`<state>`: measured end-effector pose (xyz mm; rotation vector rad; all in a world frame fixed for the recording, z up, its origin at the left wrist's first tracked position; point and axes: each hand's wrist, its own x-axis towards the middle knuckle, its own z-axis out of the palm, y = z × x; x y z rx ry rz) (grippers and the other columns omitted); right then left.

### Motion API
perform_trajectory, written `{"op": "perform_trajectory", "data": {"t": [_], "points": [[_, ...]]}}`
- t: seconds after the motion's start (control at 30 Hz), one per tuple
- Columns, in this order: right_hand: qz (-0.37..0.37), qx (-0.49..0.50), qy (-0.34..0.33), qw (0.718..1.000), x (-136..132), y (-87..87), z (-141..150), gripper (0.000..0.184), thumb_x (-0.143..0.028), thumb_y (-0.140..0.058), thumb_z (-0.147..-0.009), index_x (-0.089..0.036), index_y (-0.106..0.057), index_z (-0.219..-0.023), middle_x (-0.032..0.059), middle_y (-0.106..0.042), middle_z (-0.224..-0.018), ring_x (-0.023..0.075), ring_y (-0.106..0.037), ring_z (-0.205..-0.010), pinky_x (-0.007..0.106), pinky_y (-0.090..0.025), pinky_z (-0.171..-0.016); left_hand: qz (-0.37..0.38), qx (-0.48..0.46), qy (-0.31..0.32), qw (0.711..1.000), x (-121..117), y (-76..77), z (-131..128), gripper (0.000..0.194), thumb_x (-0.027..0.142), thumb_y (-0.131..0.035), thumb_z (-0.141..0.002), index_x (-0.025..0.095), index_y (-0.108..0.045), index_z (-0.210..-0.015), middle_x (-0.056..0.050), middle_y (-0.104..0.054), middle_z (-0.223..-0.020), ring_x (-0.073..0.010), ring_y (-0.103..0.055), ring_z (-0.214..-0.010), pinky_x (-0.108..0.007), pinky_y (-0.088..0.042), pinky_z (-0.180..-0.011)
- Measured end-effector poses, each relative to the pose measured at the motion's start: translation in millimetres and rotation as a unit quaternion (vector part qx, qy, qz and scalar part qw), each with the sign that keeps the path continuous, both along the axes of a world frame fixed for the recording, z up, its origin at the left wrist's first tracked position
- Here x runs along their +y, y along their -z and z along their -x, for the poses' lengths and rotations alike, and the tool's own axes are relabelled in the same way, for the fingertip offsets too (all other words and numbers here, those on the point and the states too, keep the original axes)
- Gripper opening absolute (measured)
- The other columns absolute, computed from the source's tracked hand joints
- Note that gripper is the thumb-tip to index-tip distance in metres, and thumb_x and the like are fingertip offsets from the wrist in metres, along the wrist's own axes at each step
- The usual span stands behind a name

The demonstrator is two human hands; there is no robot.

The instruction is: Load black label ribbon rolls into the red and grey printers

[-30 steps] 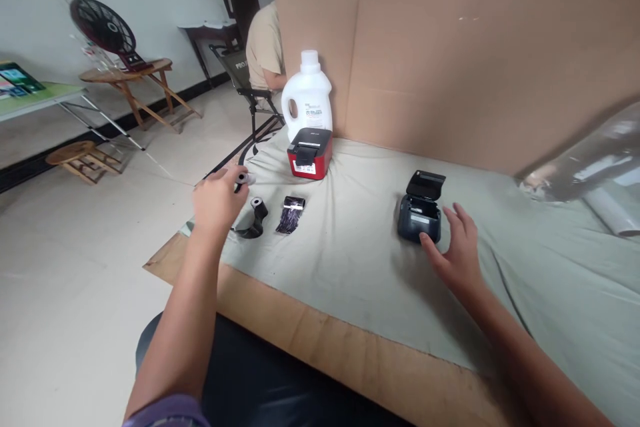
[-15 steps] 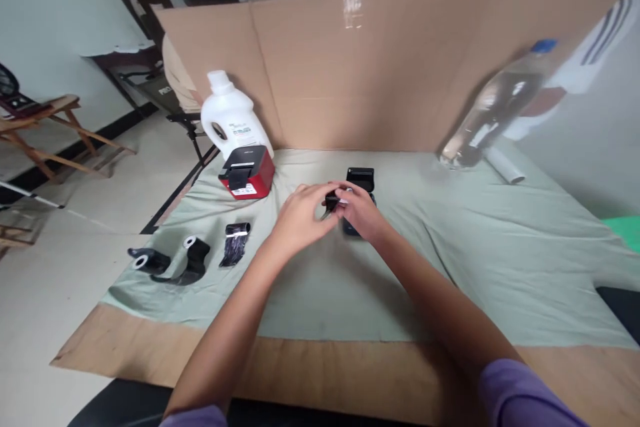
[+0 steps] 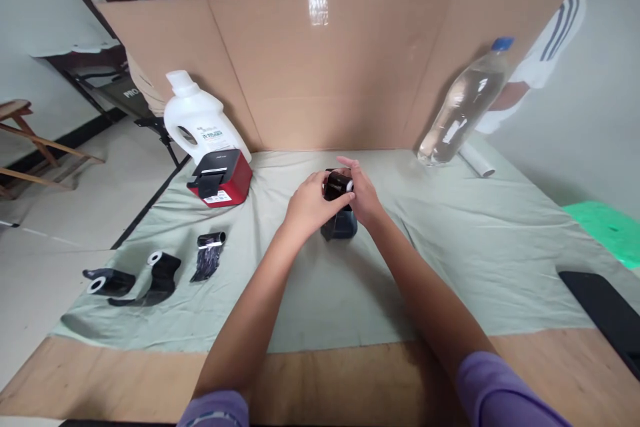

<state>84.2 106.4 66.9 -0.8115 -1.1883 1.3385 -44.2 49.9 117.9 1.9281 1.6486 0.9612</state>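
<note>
Between my two hands is a black roll (image 3: 339, 182) with a white core end showing on its right. My left hand (image 3: 309, 205) curls round its left side, with the thumb stretched beneath it. My right hand (image 3: 367, 196) grips the white end, its index finger pointing outward. Directly below the roll sits a small dark blue and black device (image 3: 345, 225), mostly covered by my hands. A dark strip (image 3: 328, 228) hangs over the device's left front; where it joins the roll is hidden.
To the left lie several black rolls (image 3: 163, 273) and a smaller black roll (image 3: 209, 257). Behind them stand a red and black printer (image 3: 225, 177) and a white jug (image 3: 200, 117). A water bottle (image 3: 465, 107) leans on the cardboard (image 3: 330, 80). A phone (image 3: 603, 307) lies right; a person stands behind.
My hands have lowered the black roll over the device, and its white end now shows at the right. The view has shifted right.
</note>
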Motion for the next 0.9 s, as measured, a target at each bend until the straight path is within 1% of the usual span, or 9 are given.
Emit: {"op": "perform_trajectory", "data": {"t": [0.17, 0.27, 0.37, 0.47, 0.57, 0.67, 0.7, 0.8, 0.9], "points": [[0.016, -0.011, -0.008, 1.0, 0.7, -7.6, -2.8, 0.052, -0.063, -0.065, -0.084, -0.029, -0.058, -0.123, 0.001, -0.065, -0.106, 0.0187, -0.063, -0.099, 0.034, -0.053, -0.087, -0.04, 0.099, -0.088, 0.99, -4.3, 7.3, -8.2, 0.041, 0.045, -0.069, -0.085, 0.024, -0.064, -0.119, -0.008, -0.072, -0.117, -0.0277, -0.069, -0.105, -0.036, -0.053, -0.084], [0.03, -0.092, -0.022, 0.995, 1.4, -14.2, -11.4, 0.041, -0.047, -0.076, -0.075, -0.023, -0.062, -0.106, 0.0014, -0.066, -0.09, 0.018, -0.063, -0.083, 0.032, -0.051, -0.073, -0.056, 0.155, -0.134, 0.977, -4.9, 10.1, -10.4, 0.047, 0.046, -0.066, -0.087, 0.023, -0.059, -0.127, -0.011, -0.067, -0.124, -0.0305, -0.07, -0.105, -0.037, -0.053, -0.082], [0.012, -0.166, -0.057, 0.984, 1.2, -19.6, -20.6, 0.028, -0.034, -0.076, -0.07, -0.021, -0.064, -0.091, 0.0017, -0.068, -0.081, 0.0167, -0.061, -0.074, 0.031, -0.049, -0.068, -0.037, 0.188, -0.153, 0.969, -7.8, 17.0, -16.3, 0.046, 0.044, -0.063, -0.089, 0.023, -0.055, -0.13, -0.013, -0.064, -0.126, -0.0311, -0.071, -0.102, -0.037, -0.053, -0.077], [-0.014, -0.223, -0.1, 0.97, 1.5, -20.7, -27.1, 0.025, -0.022, -0.072, -0.066, -0.021, -0.065, -0.09, 0.0006, -0.07, -0.081, 0.0162, -0.061, -0.071, 0.029, -0.047, -0.066, -0.011, 0.21, -0.161, 0.964, -11.2, 24.1, -23.4, 0.046, 0.04, -0.063, -0.088, 0.021, -0.054, -0.13, -0.015, -0.063, -0.125, -0.0311, -0.071, -0.101, -0.037, -0.053, -0.075], [-0.033, -0.324, -0.116, 0.938, 4.3, -16.4, -32.1, 0.025, -0.016, -0.065, -0.066, -0.021, -0.066, -0.09, -0.0006, -0.069, -0.075, 0.0165, -0.06, -0.067, 0.028, -0.045, -0.061, 0.036, 0.23, -0.126, 0.964, -11.7, 21.7, -18.2, 0.046, 0.044, -0.064, -0.087, 0.019, -0.058, -0.125, -0.016, -0.066, -0.123, -0.0329, -0.071, -0.105, -0.039, -0.054, -0.08], [-0.068, -0.45, -0.086, 0.886, 8.9, -8.8, -36.2, 0.027, -0.011, -0.062, -0.069, -0.02, -0.069, -0.093, 0.0029, -0.073, -0.086, 0.0191, -0.063, -0.076, 0.029, -0.045, -0.067, 0.085, 0.224, -0.069, 0.968, -9.4, 6.2, 8.4, 0.052, 0.058, -0.065, -0.085, 0.021, -0.064, -0.121, -0.014, -0.069, -0.126, -0.0344, -0.068, -0.113, -0.041, -0.053, -0.087], [-0.078, -0.481, -0.075, 0.87, 10.3, -5.9, -37.0, 0.028, -0.01, -0.061, -0.07, -0.019, -0.07, -0.095, 0.0047, -0.074, -0.093, 0.0202, -0.064, -0.081, 0.029, -0.045, -0.071, 0.089, 0.213, -0.071, 0.97, -8.6, -0.3, 20.6, 0.054, 0.061, -0.065, -0.084, 0.022, -0.065, -0.121, -0.013, -0.07, -0.127, -0.0341, -0.068, -0.114, -0.041, -0.052, -0.088], [-0.094, -0.534, -0.067, 0.837, 13.3, 2.3, -36.0, 0.036, -0.006, -0.059, -0.075, -0.019, -0.071, -0.105, 0.0081, -0.074, -0.11, 0.0235, -0.065, -0.096, 0.032, -0.046, -0.081, 0.084, 0.179, -0.131, 0.972, -7.3, -15.9, 54.1, 0.052, 0.062, -0.063, -0.085, 0.023, -0.069, -0.117, -0.01, -0.073, -0.124, -0.032, -0.068, -0.112, -0.039, -0.052, -0.087], [-0.105, -0.574, -0.059, 0.81, 13.9, 9.0, -31.6, 0.043, -0.003, -0.058, -0.078, -0.02, -0.071, -0.115, 0.0102, -0.073, -0.118, 0.0286, -0.063, -0.109, 0.036, -0.046, -0.09, 0.121, 0.18, -0.128, 0.968, -6.7, -17.9, 67.6, 0.05, 0.061, -0.063, -0.084, 0.023, -0.07, -0.115, -0.009, -0.076, -0.116, -0.0308, -0.07, -0.106, -0.036, -0.052, -0.082]]}}
